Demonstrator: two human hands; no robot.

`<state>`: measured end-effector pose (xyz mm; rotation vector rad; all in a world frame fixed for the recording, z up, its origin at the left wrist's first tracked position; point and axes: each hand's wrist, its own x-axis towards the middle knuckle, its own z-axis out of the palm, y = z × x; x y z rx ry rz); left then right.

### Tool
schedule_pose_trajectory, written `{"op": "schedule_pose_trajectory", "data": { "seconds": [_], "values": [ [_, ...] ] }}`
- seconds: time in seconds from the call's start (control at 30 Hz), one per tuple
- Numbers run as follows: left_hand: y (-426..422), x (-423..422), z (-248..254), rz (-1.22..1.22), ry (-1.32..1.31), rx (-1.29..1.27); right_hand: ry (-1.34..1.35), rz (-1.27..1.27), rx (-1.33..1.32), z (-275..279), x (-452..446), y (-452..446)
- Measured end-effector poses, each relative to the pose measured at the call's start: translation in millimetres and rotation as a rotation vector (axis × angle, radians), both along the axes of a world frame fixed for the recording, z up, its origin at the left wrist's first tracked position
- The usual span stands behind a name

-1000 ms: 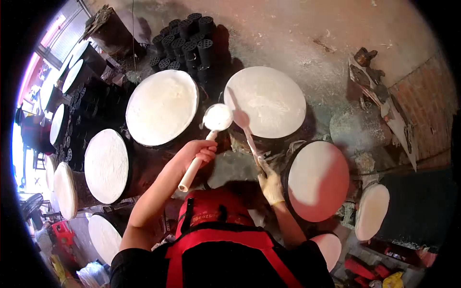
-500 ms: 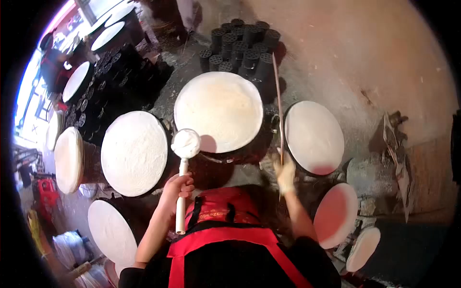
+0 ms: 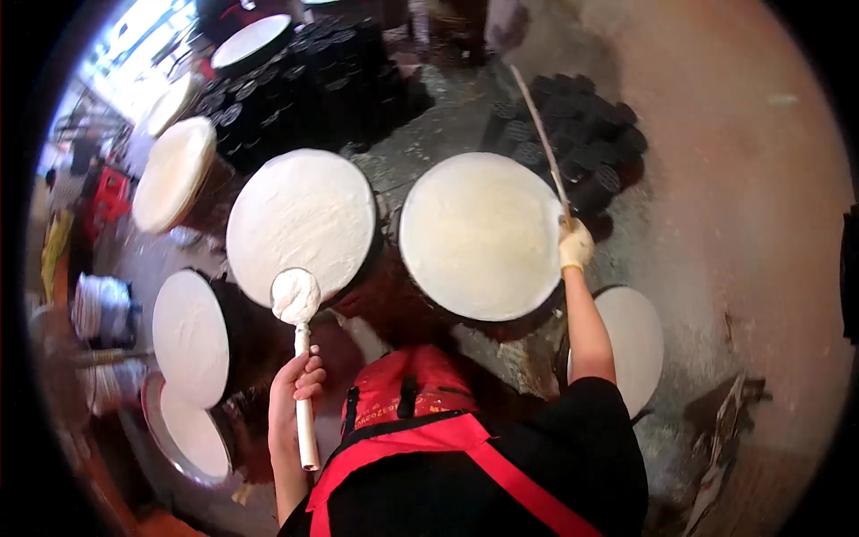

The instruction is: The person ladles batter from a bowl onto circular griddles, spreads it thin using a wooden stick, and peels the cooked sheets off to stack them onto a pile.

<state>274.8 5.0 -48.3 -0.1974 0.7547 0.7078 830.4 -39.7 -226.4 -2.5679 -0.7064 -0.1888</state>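
My left hand (image 3: pixel 295 385) is closed round the pale handle of a ladle (image 3: pixel 305 430). White batter (image 3: pixel 295 295) fills its bowl, which appears over the near edge of a round griddle (image 3: pixel 309 215) coated in white. My right hand (image 3: pixel 575 243) wears a light glove and grips a long thin stick (image 3: pixel 541 130) that points up and away. That hand is at the right edge of a second round griddle (image 3: pixel 480 237), covered by a smooth cream-coloured layer. Whether the stick touches this layer is hard to tell.
More white-topped rounds surround me: one at left (image 3: pixel 190 340), one farther left (image 3: pixel 174 174), one at right (image 3: pixel 631 345). Black honeycomb coal briquettes (image 3: pixel 582 152) stand beyond the second griddle. A larger dark stack (image 3: pixel 304 89) is at the back left. A red apron (image 3: pixel 407 385) covers my front.
The view has turned left, so the griddles and briquettes sit farther right. The ladle has shifted from the middle griddle's edge to the left one. My right hand has risen beside the middle griddle.
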Motion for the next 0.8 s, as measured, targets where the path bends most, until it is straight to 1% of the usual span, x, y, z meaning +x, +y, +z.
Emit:
{"op": "schedule_pose_trajectory", "data": {
  "seconds": [0.07, 0.1, 0.13, 0.2, 0.23, 0.27, 0.33, 0.37, 0.4, 0.5, 0.53, 0.6, 0.63, 0.67, 0.73, 0.8],
  "values": [
    [-11, -10, -2, 0.110, -0.106, -0.085, 0.056, 0.048, 0.031, -2, -1, -1],
    [-16, -13, -2, 0.172, -0.134, -0.129, -0.004, 0.051, -0.006, 21, -18, 0],
    [-21, -16, -1, 0.198, -0.140, -0.136, -0.099, 0.132, 0.008, 27, -16, -2],
    [-24, -27, -12, 0.239, -0.161, -0.131, -0.180, 0.199, 0.118, 51, -37, 2],
    [-25, -30, -11, 0.258, -0.157, -0.132, -0.247, 0.243, 0.124, 66, -46, 1],
    [-27, -33, -10, 0.275, -0.154, -0.132, -0.317, 0.283, 0.133, 84, -57, -1],
    [-27, -50, -8, 0.309, -0.148, -0.136, -0.315, 0.442, 0.238, 148, -111, 9],
    [-28, -73, 0, 0.315, -0.172, -0.137, -0.373, 0.469, 0.217, 187, -147, 11],
    [-30, -88, -2, 0.323, -0.188, -0.139, -0.423, 0.495, 0.197, 208, -173, 15],
    [-27, -137, -8, 0.321, -0.218, -0.119, -0.616, 0.644, 0.272, 250, -246, 37],
    [-26, -155, -10, 0.315, -0.222, -0.105, -0.645, 0.666, 0.232, 260, -263, 45],
    [-21, -192, -16, 0.254, -0.052, 0.007, -0.641, 0.737, 0.219, 290, -309, 68],
    [-18, -216, -20, 0.225, 0.007, 0.053, -0.680, 0.713, 0.193, 301, -330, 82],
    [-18, -236, -23, 0.206, 0.067, 0.095, -0.856, 0.767, 0.233, 312, -350, 92],
    [-16, -269, -12, 0.201, 0.182, 0.137, -0.846, 0.823, 0.210, 340, -379, 129],
    [-14, -299, -3, 0.209, 0.182, 0.182, -0.825, 0.807, 0.095, 360, -399, 182]
  ]
}}
